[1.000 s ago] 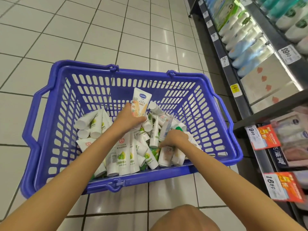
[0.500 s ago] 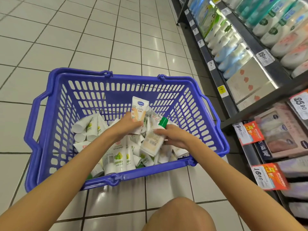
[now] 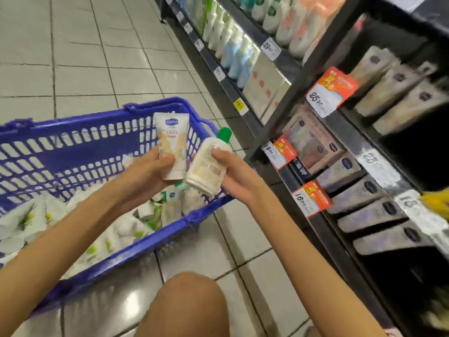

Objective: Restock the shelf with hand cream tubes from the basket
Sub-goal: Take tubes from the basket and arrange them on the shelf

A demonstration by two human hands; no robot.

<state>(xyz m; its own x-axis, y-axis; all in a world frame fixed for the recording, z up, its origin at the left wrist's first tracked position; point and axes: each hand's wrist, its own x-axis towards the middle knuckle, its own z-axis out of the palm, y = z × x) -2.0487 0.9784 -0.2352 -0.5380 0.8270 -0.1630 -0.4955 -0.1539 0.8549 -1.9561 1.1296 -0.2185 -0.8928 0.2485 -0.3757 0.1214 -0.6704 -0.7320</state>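
Observation:
A blue plastic basket (image 3: 80, 152) stands on the tiled floor, holding several white hand cream tubes (image 3: 126, 229). My left hand (image 3: 143, 173) grips a white tube with a blue logo and orange print (image 3: 173, 142), held upright above the basket's right end. My right hand (image 3: 233, 173) grips a cream-coloured tube with a green cap (image 3: 209, 164), cap pointing up and away. Both tubes are raised clear of the pile, side by side. To the right is the dark shelf (image 3: 340, 132) with rows of boxed creams lying flat (image 3: 364, 210).
Price tags and red-orange promo labels (image 3: 311, 200) hang along the shelf edges. Bottles of lotion (image 3: 233, 45) fill the further shelves. My bare knee (image 3: 187, 302) is at the bottom centre. Tiled floor (image 3: 73, 57) stretches beyond the basket.
Both hands have lifted out of the basket with their tubes and moved right toward the shelf. The view has swung right, so the shelf now fills more of it.

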